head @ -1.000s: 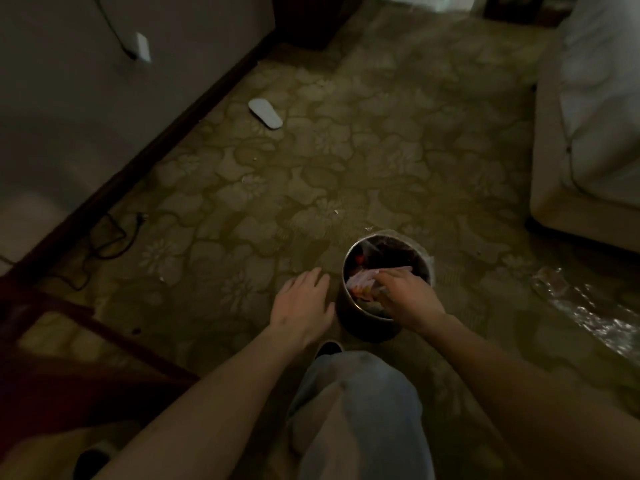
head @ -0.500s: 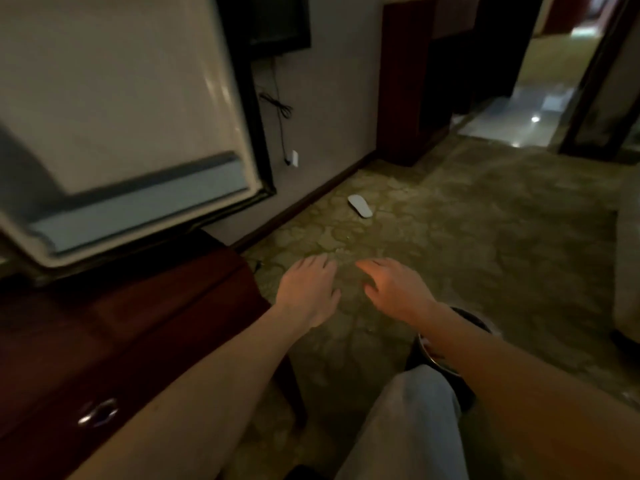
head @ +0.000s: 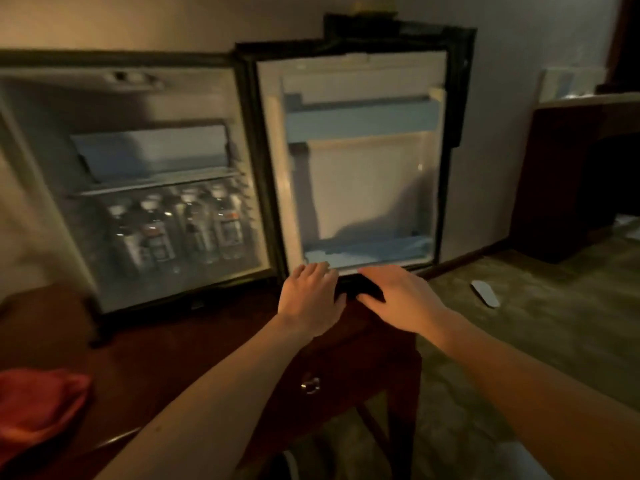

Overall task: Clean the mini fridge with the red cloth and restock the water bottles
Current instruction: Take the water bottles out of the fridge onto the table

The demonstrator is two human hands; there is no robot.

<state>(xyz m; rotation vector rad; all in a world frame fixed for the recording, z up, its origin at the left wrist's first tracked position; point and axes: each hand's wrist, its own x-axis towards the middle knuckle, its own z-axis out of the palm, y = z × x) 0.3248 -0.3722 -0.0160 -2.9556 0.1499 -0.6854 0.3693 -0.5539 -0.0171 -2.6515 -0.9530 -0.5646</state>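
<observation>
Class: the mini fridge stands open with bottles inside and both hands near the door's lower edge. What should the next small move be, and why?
Probably swing the fridge door shut. Four water bottles already stand inside under the shelf, the red cloth lies set aside on the cabinet, and the left hand and right hand hold nothing, both at the door's bottom edge.

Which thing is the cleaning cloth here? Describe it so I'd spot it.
Start at the open mini fridge on the dark wooden cabinet. Follow the cabinet top to its near left corner: the red cloth lies crumpled there, the only red, soft thing around.
</observation>
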